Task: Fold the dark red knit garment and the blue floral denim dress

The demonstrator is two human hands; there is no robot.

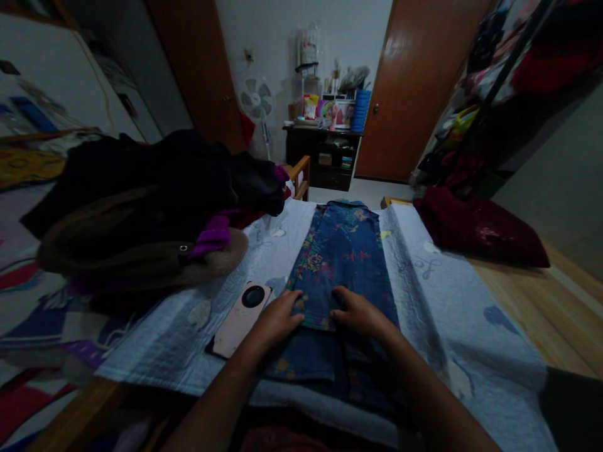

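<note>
A blue denim shirt [351, 263] with a colourful floral print lies lengthwise on the pale bedding, its collar at the far end. Part of it is folded over lengthwise, ending in a straight hem near me. My left hand [281, 317] is at the left edge of that folded part, fingers bent on the cloth. At its right side, my right hand [355, 312] holds the fabric with thumb and fingers curled. The remaining fingertips of both hands are hidden. Just left of my left hand lies a pink phone [240, 320], its round dark camera facing up.
Dark clothes [174, 182] are heaped on the left, with a brown garment [117, 251] beneath. A maroon folded garment [480, 226] rests at the right on the wooden edge [565, 301]. Beyond the bed stand a fan [257, 99] and a dark cabinet [320, 157].
</note>
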